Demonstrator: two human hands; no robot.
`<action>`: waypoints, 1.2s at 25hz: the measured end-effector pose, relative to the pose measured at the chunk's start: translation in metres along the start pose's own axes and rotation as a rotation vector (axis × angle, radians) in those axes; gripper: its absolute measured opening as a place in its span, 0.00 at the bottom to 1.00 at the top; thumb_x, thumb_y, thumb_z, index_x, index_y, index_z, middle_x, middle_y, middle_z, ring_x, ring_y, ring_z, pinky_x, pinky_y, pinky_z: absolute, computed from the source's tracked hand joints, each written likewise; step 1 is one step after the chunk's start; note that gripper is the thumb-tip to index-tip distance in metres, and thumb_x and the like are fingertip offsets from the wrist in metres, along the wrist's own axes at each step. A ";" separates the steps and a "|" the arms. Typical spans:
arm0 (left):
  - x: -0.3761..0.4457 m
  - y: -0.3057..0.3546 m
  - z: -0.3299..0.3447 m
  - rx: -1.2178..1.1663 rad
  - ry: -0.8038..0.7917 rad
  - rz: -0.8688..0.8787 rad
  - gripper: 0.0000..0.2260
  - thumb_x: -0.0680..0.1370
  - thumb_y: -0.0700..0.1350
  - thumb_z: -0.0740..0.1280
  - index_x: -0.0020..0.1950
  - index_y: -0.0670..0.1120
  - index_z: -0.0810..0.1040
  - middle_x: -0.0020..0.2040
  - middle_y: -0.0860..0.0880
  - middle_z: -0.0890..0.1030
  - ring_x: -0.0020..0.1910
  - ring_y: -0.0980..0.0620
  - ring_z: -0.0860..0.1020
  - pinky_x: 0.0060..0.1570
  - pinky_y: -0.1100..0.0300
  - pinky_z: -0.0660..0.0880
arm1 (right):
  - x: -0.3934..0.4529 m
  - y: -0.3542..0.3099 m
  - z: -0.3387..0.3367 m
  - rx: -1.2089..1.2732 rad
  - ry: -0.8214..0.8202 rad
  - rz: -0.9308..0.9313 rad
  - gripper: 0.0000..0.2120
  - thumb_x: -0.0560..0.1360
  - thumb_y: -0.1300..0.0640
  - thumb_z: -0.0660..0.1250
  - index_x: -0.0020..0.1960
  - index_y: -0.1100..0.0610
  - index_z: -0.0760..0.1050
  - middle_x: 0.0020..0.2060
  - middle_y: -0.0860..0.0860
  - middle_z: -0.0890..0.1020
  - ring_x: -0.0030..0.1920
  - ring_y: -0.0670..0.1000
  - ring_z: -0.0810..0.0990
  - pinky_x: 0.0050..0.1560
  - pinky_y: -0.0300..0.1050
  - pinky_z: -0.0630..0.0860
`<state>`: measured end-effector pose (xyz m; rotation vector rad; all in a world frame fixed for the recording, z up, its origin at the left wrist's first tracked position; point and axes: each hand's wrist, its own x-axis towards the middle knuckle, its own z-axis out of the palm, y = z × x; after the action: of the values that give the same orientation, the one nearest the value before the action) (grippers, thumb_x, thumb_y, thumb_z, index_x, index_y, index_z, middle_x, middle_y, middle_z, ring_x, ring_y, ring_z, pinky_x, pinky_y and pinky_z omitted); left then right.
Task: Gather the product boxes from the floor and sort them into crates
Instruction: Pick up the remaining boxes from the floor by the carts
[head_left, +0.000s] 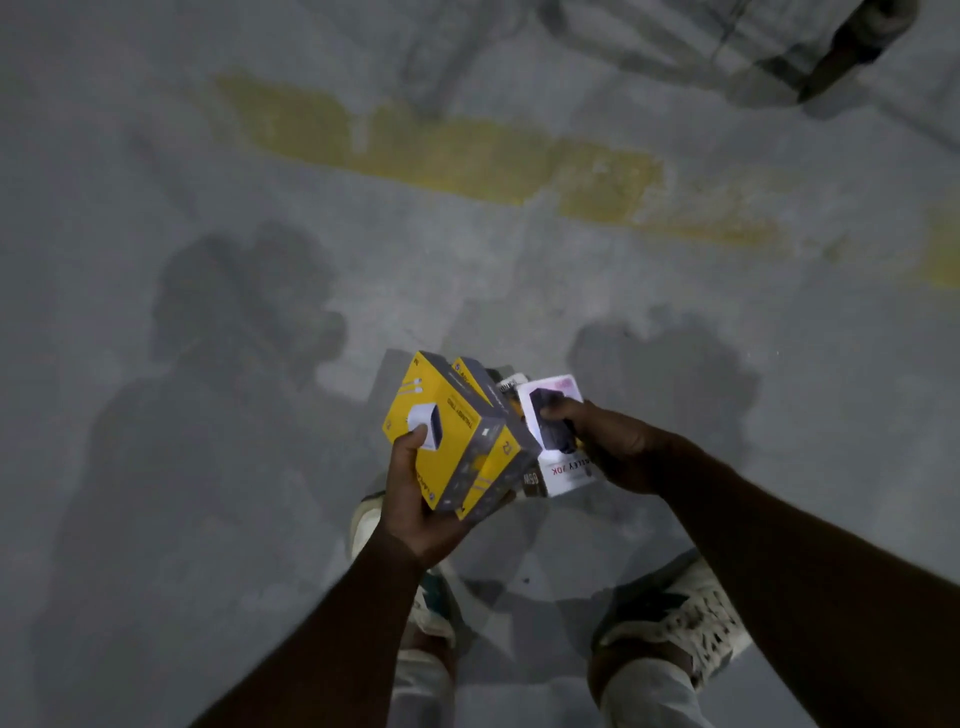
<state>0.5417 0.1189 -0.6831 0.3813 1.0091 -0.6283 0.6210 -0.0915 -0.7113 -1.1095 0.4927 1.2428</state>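
A person stood on a grey concrete floor (208, 182), looking down at both hands, which carried a small cluster of product boxes at waist height above their pale trainers (685, 623).

The left hand (421, 499) cupped two yellow-and-grey boxes (457, 436) from beneath, thumb pressed on the front face of the nearer one, fingers curled under the pair. The right hand (597, 441) gripped a white box (556, 431) printed with a dark device, thumb across its top face. Between the two sets, edges of at least one more box showed, partly hidden.

The boxes looked like light, stiff printed card with smooth, probably slippery faces; several held loosely together could slide apart. Gripping across opposite flat faces, with support from below, seemed the safest hold.

A worn yellow line (441, 150) crossed the floor ahead. No crate was clearly visible; a blurred dark shape (852, 47) sat at the top right.
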 end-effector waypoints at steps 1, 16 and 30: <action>-0.006 0.006 0.002 0.029 -0.004 0.003 0.31 0.77 0.62 0.59 0.76 0.47 0.69 0.74 0.42 0.71 0.71 0.36 0.71 0.72 0.43 0.65 | -0.005 -0.005 0.005 0.017 0.013 -0.015 0.10 0.79 0.54 0.61 0.58 0.53 0.76 0.48 0.53 0.84 0.47 0.51 0.82 0.49 0.46 0.78; -0.339 0.147 0.190 0.097 -0.063 0.321 0.29 0.73 0.58 0.67 0.71 0.46 0.75 0.71 0.41 0.74 0.73 0.38 0.69 0.76 0.40 0.57 | -0.237 -0.272 0.226 0.114 -0.144 -0.067 0.24 0.71 0.53 0.67 0.65 0.60 0.76 0.60 0.62 0.80 0.51 0.59 0.82 0.62 0.59 0.74; -0.811 0.058 0.140 -0.252 -0.070 1.051 0.33 0.66 0.53 0.79 0.70 0.45 0.77 0.68 0.39 0.77 0.64 0.37 0.77 0.63 0.34 0.71 | -0.491 -0.316 0.618 -0.470 -0.656 -0.013 0.38 0.54 0.52 0.83 0.62 0.59 0.79 0.59 0.63 0.80 0.53 0.62 0.81 0.67 0.67 0.68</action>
<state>0.3628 0.3341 0.0927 0.5884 0.6742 0.4264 0.6027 0.2239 0.0782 -0.9992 -0.3185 1.6611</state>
